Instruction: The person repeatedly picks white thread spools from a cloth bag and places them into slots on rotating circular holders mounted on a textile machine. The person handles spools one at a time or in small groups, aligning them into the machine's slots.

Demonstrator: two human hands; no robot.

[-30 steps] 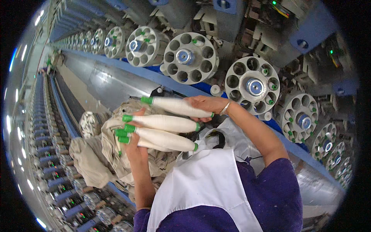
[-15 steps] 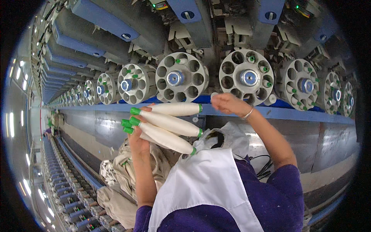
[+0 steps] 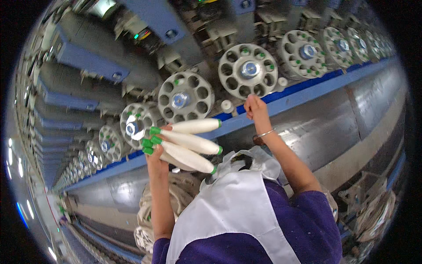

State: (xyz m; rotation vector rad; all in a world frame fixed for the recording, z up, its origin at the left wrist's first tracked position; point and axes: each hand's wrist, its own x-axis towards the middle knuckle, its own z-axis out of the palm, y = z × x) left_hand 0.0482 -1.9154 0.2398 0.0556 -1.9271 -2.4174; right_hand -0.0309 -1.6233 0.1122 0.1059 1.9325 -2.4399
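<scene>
Below and left of the round holder, the left hand grips at least 4 white bobbins with green ends; just below the holder is the right hand, fingers curled narrow. A blue rail slants below the holder

bobbins at 9 o'clock smooth matt thread, caps satin green plastic, wheel at 1 o'clock matt grey plastic-looking, hub shiny metal, panel at 3 o'clock glossy metal, apron at 6 o'clock matt cloth, bangle polished metal
</scene>
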